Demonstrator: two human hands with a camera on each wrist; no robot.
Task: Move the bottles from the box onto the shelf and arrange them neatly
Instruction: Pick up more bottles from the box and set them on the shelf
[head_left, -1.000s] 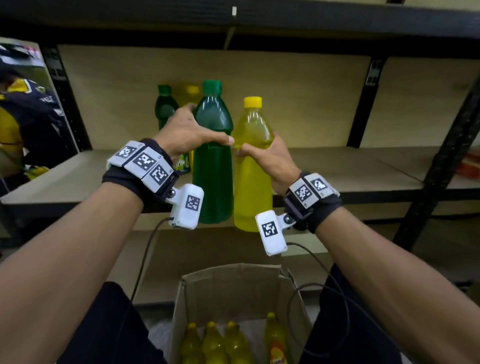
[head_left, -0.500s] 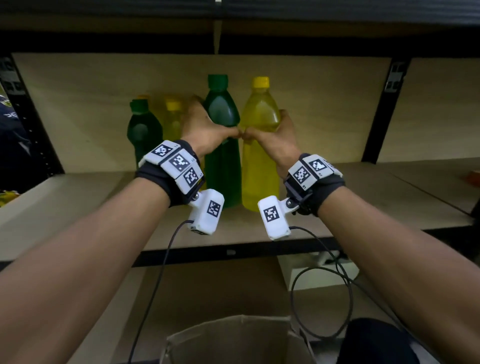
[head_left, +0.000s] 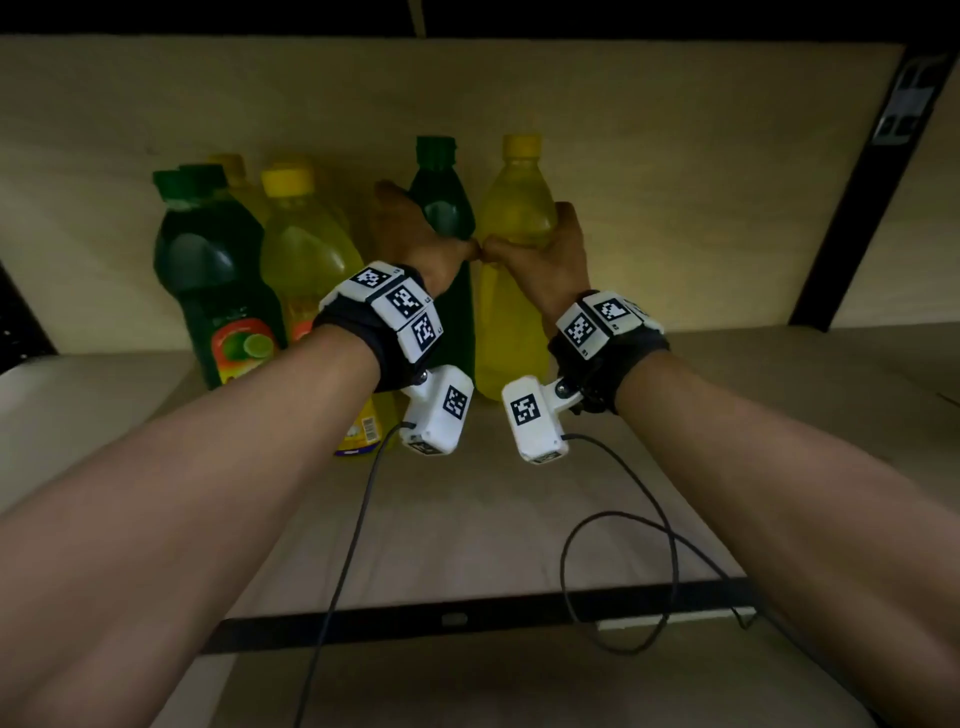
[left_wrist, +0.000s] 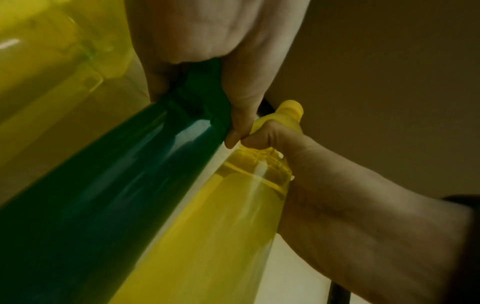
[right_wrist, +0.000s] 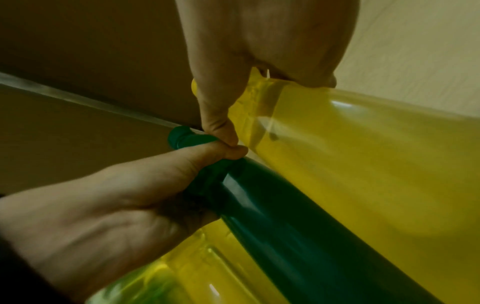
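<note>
My left hand grips a green bottle round its upper body, deep on the wooden shelf. Right beside it my right hand grips a yellow bottle the same way. Both bottles stand upright side by side near the back panel, and my two thumbs touch between them. The left wrist view shows the green bottle under my left hand. In the right wrist view my right hand wraps the yellow bottle. The box is out of view.
To the left stand another green bottle and a yellow bottle with fruit labels, with more bottles behind them. The shelf's black front rail runs below my forearms. A black upright stands at the right. Wrist-camera cables hang over the shelf.
Both hands have carried the green and yellow bottles from in front of the shelf inward to its back. The view has moved closer, and the box has dropped out of sight.
</note>
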